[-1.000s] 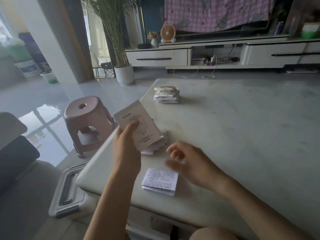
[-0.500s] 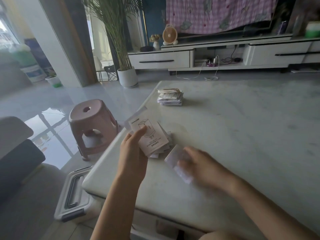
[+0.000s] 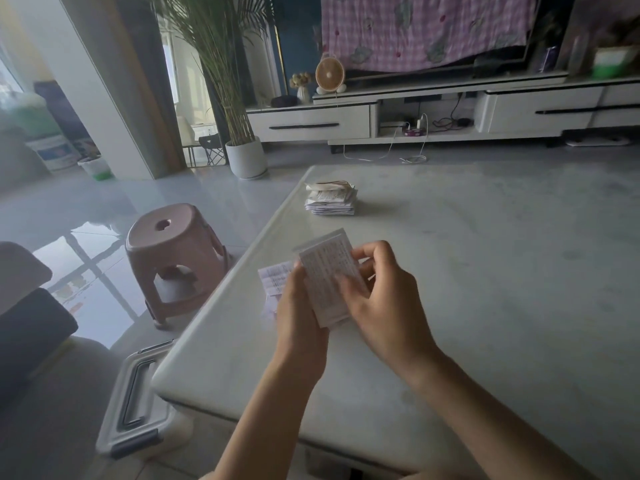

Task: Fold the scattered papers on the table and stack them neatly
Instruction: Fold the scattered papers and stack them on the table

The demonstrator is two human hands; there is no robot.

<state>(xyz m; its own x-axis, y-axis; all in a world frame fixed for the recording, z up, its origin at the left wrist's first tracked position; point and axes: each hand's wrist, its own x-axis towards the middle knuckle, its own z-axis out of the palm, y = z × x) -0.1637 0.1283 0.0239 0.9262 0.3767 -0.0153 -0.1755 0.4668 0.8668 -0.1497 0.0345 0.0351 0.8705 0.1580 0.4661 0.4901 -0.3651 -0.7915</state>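
The small folded white printed paper (image 3: 327, 282) is held just above the pale marble table (image 3: 485, 271) near its left edge, the left hand (image 3: 299, 317) gripping its left side and the right hand (image 3: 388, 299) pinching its right side. It would be best to square the edges and press the crease flat, then set it on the neat stack of folded papers (image 3: 330, 199) by the far left corner.

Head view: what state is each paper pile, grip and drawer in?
held papers, folded, raised off the table
left grip, holding held papers
right grip, holding held papers
far stack, folded, piled on table
loose papers, flat on table, behind left grip
drawer, closed
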